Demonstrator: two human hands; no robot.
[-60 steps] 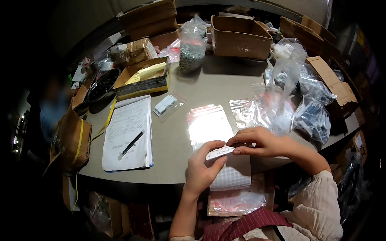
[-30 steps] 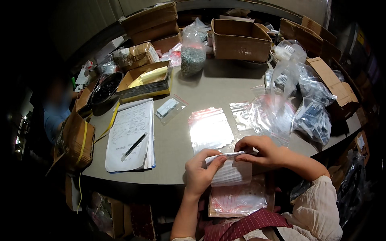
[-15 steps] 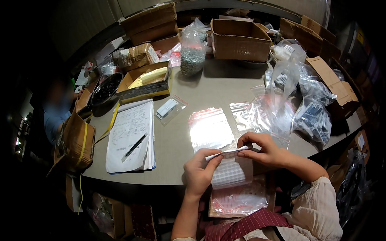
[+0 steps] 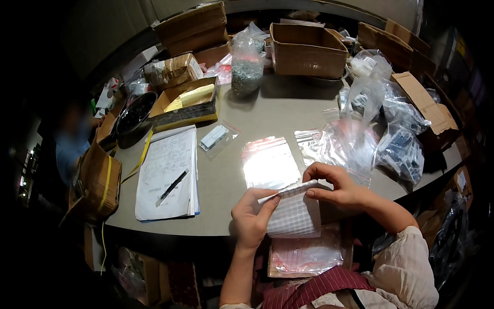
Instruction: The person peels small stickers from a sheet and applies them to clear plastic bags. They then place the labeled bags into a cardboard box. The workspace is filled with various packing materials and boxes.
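Between my hands, near the front edge of the table, hangs a sheet of small round stickers point(image 4: 293, 218), its upper edge bent over. My left hand point(image 4: 252, 216) is closed on the sheet's upper left corner, thumb against fingers. At the other end of that edge, my right hand point(image 4: 337, 188) pinches the sheet between thumb and curled fingers. Just beyond it lies a stack of clear zip bags point(image 4: 270, 164), shining under the light. Below the sheet, more clear bags with red strips point(image 4: 306, 256) rest at my lap.
Left on the table are a written paper pad point(image 4: 164, 172), a black pen point(image 4: 173, 186) and a bagged white part point(image 4: 214, 138). Boxes point(image 4: 309, 54) and a bag of small metal parts point(image 4: 246, 74) stand behind. Bagged grey parts point(image 4: 400, 154) sit right. A person point(image 4: 72, 149) is at far left.
Both hands have shifted slightly, the left one a little to the left. The sheet's bent upper edge has opened out and shows wider between my fingers.
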